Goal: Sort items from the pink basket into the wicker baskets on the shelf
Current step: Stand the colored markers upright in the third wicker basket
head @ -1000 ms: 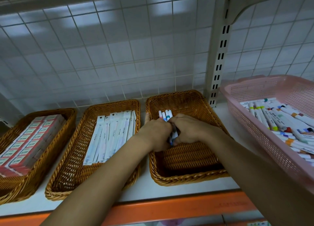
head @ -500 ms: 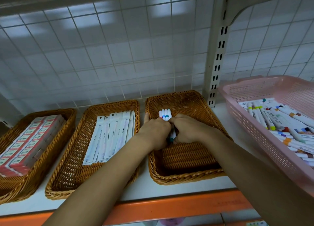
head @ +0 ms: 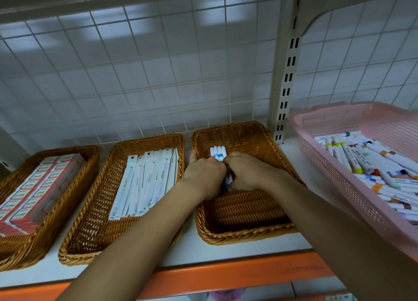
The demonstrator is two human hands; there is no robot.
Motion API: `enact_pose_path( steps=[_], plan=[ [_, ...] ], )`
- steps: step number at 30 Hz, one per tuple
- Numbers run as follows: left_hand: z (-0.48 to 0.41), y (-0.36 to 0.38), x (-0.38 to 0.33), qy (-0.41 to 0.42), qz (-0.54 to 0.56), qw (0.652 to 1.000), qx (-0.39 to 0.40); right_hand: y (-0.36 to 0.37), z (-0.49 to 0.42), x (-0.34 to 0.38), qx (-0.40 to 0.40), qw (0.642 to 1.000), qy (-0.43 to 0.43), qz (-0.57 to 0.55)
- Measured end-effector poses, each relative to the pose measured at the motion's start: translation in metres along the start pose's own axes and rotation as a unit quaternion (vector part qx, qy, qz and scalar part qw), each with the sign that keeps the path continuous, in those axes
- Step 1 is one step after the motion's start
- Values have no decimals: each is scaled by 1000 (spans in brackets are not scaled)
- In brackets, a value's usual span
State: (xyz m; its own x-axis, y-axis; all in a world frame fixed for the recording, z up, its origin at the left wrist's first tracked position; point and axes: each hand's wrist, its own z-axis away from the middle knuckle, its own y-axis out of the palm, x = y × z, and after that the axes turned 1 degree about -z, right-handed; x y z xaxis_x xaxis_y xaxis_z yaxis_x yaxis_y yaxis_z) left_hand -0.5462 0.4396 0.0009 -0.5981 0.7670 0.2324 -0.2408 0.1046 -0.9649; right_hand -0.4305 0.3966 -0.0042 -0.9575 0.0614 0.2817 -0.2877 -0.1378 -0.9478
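Note:
Both my hands are inside the right wicker basket [head: 257,140], wrapped round a small bundle of white markers [head: 217,153] with coloured bands. My left hand [head: 204,175] grips the bundle from the left, its thumb up against the basket's left wall. My right hand [head: 245,173] holds it from the right. The marker tips stick out beyond my fingers toward the back of the basket. The pink basket [head: 334,165] stands on the shelf to the right, with several more markers [head: 371,162] piled in it.
A middle wicker basket [head: 95,210] holds long white packets [head: 147,183]. The left wicker basket [head: 34,244] holds red and white boxes [head: 34,187]. A white slotted upright [head: 286,74] rises between the right wicker basket and the pink basket. The shelf has an orange front edge [head: 226,276].
Both hands have pushed the marker bundle slightly toward the back of the right wicker basket. Their grip on it looks the same.

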Motion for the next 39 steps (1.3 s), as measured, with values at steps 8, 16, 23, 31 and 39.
enact_pose_path(
  steps=[8,16,23,31,39],
  plan=[
    [0,-9,3,-7,26,1000,-4,-11,2,0,18,1000,7,19],
    [-26,-56,-14,16,35,983,-179,-80,26,-15,-27,998,34,43],
    [-58,-87,-73,123,113,968,-187,-107,82,-65,-51,987,92,118],
    [-75,-97,-126,151,117,964,-187,-104,110,-111,-59,985,143,76],
    [-92,-90,-147,195,120,961,-155,-91,119,-144,49,972,215,83]
  ],
)
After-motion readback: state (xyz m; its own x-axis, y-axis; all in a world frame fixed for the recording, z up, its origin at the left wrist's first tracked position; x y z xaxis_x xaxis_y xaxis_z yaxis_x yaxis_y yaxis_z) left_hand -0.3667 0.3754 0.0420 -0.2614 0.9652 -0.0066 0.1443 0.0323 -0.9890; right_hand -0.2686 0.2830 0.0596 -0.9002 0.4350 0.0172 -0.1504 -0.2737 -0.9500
